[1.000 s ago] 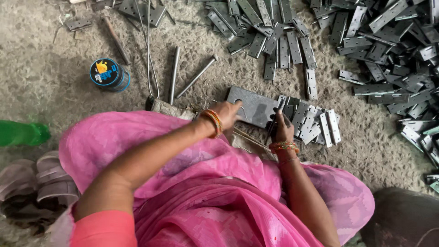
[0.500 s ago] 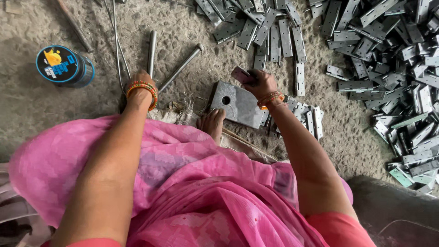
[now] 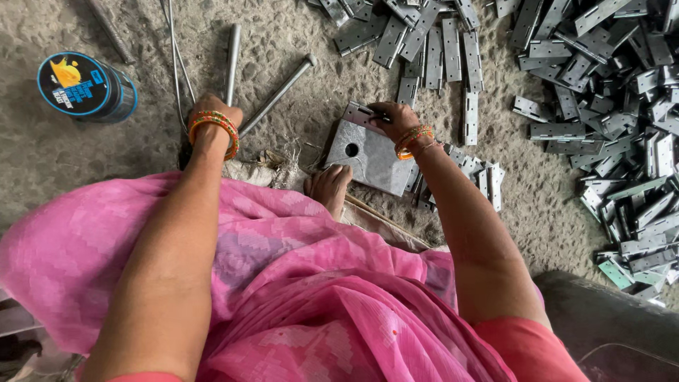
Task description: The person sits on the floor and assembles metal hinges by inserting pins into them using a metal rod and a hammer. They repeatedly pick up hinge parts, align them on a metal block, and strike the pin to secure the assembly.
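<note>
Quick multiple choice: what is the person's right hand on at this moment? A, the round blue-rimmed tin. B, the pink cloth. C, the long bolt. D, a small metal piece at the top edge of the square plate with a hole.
D: the right hand pinches a small metal piece at the top edge of the square plate, far from the tin.

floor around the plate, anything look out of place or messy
Nothing looks broken. The metal hinges lie strewn in loose heaps on the sandy floor rather than stacked. The square plate sits tilted, with a bare foot against its near edge. The right hand rests on the plate's far edge, and the left hand is by the long rods.
</note>
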Demonstrator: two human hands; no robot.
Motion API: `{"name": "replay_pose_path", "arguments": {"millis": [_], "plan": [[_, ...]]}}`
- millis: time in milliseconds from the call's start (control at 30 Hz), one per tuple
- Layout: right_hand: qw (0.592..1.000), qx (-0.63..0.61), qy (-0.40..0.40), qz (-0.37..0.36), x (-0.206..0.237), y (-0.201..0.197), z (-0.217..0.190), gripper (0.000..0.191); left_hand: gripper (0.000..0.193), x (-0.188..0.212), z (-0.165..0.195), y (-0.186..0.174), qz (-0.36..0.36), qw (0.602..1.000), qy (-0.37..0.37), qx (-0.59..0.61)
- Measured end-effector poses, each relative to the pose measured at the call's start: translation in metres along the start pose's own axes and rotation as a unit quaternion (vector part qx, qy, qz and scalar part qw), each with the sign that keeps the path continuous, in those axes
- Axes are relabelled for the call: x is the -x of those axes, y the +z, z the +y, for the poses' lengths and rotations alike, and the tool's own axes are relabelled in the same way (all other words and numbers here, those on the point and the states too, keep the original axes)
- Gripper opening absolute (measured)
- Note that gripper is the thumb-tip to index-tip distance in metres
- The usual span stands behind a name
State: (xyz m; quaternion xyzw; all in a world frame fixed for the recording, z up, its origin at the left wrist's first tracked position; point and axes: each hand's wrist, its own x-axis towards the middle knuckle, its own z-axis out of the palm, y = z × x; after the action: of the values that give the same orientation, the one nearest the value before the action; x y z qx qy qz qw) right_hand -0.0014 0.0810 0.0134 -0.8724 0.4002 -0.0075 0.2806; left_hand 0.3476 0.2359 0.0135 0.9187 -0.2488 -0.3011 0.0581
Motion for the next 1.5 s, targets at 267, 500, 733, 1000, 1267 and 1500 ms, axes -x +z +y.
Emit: {"name": "replay_pose_path", "arguments": {"millis": [267, 500, 733, 1000, 1267, 1500], "plan": [[0.997, -0.047, 0.046, 0.042, 0.009, 0.001, -0.017, 0.042, 0.036, 0.001, 0.014, 0.004, 0.126, 0.985, 0.105, 0.052], [0.997, -0.032, 0.021, 0.069, 0.016, -0.003, -0.027, 0.034, 0.025, 0.058, 0.079, -0.002, 0.211, 0.889, 0.382, 0.137], [0.996, 0.028, 0.015, 0.088, 0.018, 0.001, -0.024, 0.03, 0.036, 0.114, 0.102, 0.044, 0.026, 0.903, 0.426, -0.041], [0.994, -0.054, 0.04, 0.088, 0.026, 0.004, -0.031, 0.031, 0.024, 0.104, 0.082, 0.051, -0.043, 0.929, 0.364, -0.056], [0.995, -0.004, 0.06, 0.076, 0.027, 0.004, -0.037, 0.029, 0.034, 0.125, 0.106, 0.026, 0.161, 0.837, 0.505, 0.133], [0.994, 0.038, 0.026, 0.098, 0.034, 0.004, -0.044, 0.03, 0.024, 0.111, 0.08, 0.069, -0.067, 0.925, 0.361, -0.102]]}}
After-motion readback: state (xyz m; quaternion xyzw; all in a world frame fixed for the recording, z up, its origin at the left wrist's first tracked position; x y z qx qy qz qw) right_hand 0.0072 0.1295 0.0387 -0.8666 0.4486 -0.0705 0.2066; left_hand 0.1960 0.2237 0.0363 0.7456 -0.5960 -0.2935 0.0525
